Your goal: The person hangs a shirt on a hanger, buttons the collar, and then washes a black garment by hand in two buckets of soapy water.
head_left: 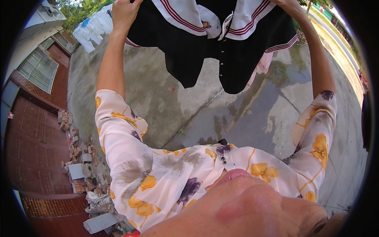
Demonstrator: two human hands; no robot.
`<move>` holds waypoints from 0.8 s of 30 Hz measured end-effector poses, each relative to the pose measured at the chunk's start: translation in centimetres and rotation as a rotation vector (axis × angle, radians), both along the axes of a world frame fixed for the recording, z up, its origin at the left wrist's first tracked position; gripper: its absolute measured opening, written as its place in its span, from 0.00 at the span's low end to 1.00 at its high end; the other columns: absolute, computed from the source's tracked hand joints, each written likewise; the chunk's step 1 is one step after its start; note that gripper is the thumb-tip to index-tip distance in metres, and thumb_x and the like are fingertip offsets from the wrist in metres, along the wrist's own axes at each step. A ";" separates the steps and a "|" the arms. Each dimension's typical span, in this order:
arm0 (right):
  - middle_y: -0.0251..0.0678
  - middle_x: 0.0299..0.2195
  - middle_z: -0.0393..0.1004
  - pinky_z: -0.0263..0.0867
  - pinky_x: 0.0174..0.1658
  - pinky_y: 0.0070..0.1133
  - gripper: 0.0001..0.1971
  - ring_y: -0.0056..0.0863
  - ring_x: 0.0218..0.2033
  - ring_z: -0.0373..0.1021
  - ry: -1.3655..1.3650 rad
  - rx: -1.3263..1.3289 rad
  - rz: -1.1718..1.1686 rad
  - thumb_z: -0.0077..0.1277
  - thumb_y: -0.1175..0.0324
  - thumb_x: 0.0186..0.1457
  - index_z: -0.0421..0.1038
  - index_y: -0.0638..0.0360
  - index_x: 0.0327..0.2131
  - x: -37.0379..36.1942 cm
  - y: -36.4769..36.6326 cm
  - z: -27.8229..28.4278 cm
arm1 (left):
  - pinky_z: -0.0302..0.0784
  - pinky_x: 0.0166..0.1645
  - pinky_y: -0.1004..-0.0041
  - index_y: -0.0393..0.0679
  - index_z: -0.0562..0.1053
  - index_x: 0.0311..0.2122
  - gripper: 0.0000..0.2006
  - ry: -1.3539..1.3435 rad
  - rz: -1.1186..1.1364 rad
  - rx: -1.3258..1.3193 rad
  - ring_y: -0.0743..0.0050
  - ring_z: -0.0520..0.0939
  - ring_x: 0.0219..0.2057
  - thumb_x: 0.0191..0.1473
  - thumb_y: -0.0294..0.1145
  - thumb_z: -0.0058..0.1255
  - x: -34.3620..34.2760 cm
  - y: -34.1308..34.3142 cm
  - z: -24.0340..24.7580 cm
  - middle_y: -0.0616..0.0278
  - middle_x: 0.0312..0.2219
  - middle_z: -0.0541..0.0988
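Note:
A black sailor-style jacket (241,55) hangs spread open before me at the top of the head view. Its wide white collar (252,19) has dark red stripes, and small round fasteners run down the front edge. My left hand (124,15) is closed on the jacket's left side, up near the picture's edge. On the other side my right hand (287,4) grips the jacket too, though the frame cuts off most of its fingers. Both arms are raised and stretched wide. The upper part of the jacket lies outside the picture.
Behind the jacket shows some pink cloth (263,63). White laundry (92,29) hangs at the far left. Below lies a concrete yard (154,83) with wet patches (221,122). Along the left wall runs a heap of bricks and rubble (85,170), beside a dark red door (37,138).

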State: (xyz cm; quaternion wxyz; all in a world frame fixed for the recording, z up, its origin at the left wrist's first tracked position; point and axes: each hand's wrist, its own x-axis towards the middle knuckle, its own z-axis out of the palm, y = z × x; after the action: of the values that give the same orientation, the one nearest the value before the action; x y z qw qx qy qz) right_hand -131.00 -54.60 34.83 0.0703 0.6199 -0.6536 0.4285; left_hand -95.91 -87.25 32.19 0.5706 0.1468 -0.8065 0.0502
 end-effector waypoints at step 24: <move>0.24 0.43 0.77 0.67 0.54 0.20 0.22 0.16 0.46 0.73 -0.549 0.044 -0.227 0.61 0.54 0.59 0.76 0.56 0.52 -23.5 11.5 -16.0 | 0.75 0.42 0.81 0.36 0.77 0.45 0.12 0.368 -0.746 0.862 0.81 0.82 0.36 0.58 0.29 0.62 -0.5 -11.5 -11.3 0.67 0.36 0.82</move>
State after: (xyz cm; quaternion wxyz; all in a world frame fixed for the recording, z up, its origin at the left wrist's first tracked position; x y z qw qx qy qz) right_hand -154.47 -43.14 18.85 -0.0751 0.4051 -0.7223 0.5555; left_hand -96.44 -98.79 20.92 0.5690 0.0783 -0.6392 -0.5115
